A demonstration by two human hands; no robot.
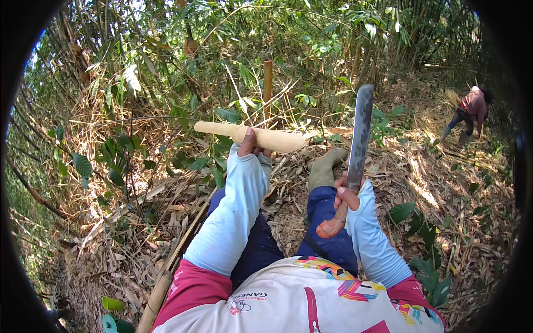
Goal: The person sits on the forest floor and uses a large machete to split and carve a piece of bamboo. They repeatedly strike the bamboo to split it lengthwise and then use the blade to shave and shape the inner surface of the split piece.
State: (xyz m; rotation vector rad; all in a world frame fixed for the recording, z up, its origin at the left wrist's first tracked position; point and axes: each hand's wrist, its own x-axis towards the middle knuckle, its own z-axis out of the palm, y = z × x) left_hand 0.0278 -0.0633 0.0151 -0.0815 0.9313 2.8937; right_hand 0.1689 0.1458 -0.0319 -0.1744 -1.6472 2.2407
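A pale, peeled length of bamboo (283, 141) lies almost level across the view, with a thicker ring near its middle. Gripping it from below is my left hand (252, 143), its thumb pressed on the near side by the ring. My right hand (348, 194) is closed round the wooden handle of a machete (361, 130). The broad dark blade points up, and the rounded handle end sticks out below my fist. Blade and bamboo are apart, with the blade to the right of the bamboo's thicker end.
Dry leaves and husks cover the ground. A long bamboo pole (166, 272) slants beside my left leg. A short stump (267, 83) stands ahead. Green containers (114, 303) sit at lower left. Another person (472, 111) bends down at far right. Dense bamboo stands behind.
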